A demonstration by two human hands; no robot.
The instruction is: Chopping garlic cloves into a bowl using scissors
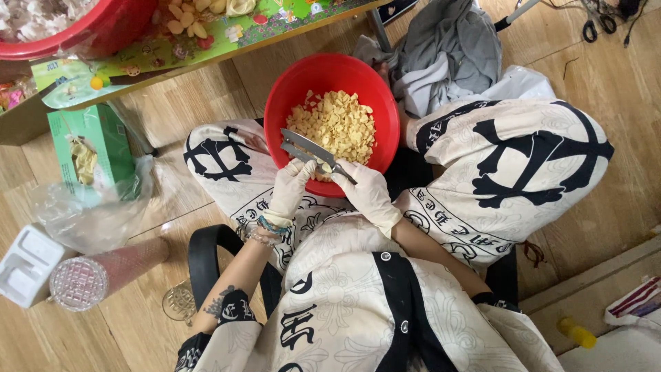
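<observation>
You are holding the knife (pixel 313 153) in your right hand (pixel 370 191), fingers wrapped on its handle, while your left hand (pixel 290 187) is pinching a small yellow piece (pixel 326 167) against the blade, over the red bowl (pixel 289 89) in your lap. Keep fingertips curled back and cuts short.

Wooden floor (pixel 606 103) with green box (pixel 93 148), pink tumbler (pixel 103 275), grey cloth (pixel 451 48).
</observation>
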